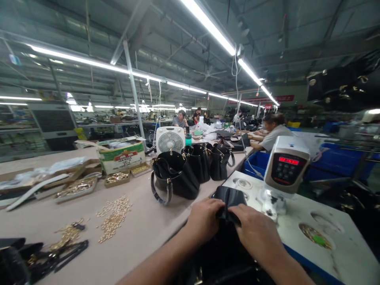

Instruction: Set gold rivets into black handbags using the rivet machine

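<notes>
A black leather bag [227, 194] is gripped between my two hands, in front of my body. My left hand [204, 217] pinches its upper edge from the left, and my right hand [255, 225] closes on the edge from the right. Both sets of fingertips press into the dark material, close to each other. The lower part of the bag falls into shadow between my forearms, so its shape there cannot be made out. Just right of my right hand stands a white riveting machine [286, 166] with a red lit display.
Several finished-looking black handbags [178, 174] stand on the table [142, 237] ahead. Loose gold metal pieces [114, 217] lie to the left, near trays of hardware [78, 188]. A white fan [170, 139] stands behind the bags. A co-worker [276, 128] sits beyond the machine.
</notes>
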Demonstrator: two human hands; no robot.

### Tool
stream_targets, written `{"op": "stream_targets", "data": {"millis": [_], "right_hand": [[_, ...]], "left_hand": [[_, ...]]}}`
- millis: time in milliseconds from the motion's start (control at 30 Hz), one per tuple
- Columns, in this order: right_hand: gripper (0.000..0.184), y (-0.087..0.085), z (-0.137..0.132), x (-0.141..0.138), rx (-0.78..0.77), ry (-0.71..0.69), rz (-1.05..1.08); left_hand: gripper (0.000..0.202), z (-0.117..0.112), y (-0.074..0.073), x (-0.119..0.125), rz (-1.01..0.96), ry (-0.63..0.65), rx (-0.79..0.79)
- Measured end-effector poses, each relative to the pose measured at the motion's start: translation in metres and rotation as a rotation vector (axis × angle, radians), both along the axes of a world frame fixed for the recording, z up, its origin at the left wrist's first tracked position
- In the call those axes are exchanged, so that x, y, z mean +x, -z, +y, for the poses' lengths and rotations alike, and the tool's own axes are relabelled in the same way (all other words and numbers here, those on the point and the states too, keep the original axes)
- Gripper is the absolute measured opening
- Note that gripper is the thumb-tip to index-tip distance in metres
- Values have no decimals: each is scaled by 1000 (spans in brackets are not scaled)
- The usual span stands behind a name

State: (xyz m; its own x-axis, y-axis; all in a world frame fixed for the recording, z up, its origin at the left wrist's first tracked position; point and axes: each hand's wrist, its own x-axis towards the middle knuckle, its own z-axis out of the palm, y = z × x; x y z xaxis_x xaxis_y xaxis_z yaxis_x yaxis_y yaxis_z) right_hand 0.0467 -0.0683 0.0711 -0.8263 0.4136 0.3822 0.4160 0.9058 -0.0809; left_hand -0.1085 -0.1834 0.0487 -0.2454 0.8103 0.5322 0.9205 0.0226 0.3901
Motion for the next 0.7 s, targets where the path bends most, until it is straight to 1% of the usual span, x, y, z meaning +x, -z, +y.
{"op": "stream_targets", "data": {"millis": [67,133,167,233,300,333,400,433,500,567,633,700], "right_hand": [[48,16,6,15,13,46,21],[58,38,11,30,-1,82,42],[60,50,12,36,-11,91,64],[56,73,7,43,-22,116,157],[55,91,-3,41,-29,166,291],[58,98,-9,37,-43,200,356],[67,105,-16,24,-97,257,459],[68,106,-17,18,-124,263,504],[64,107,-10,7,-173,227,588],[56,108,2,3,-223,135,621],[54,109,14,8,-287,80,553],[57,108,22,22,-362,112,401]], "left_hand": [[46,-1,-15,1,106,5,-119],[44,1,-25,2,179,-20,-200],[44,4,-29,3,200,-31,-222],[44,11,-33,6,218,-40,-250],[42,20,-35,11,225,-39,-275],[40,24,-36,14,232,-40,-291],[38,31,-38,19,244,-44,-318],[37,34,-38,21,247,-44,-329],[36,37,-39,21,243,-42,-349],[34,36,-41,17,233,-46,-362],[34,33,-42,9,223,-68,-357],[35,30,-43,1,214,-96,-357]]}}
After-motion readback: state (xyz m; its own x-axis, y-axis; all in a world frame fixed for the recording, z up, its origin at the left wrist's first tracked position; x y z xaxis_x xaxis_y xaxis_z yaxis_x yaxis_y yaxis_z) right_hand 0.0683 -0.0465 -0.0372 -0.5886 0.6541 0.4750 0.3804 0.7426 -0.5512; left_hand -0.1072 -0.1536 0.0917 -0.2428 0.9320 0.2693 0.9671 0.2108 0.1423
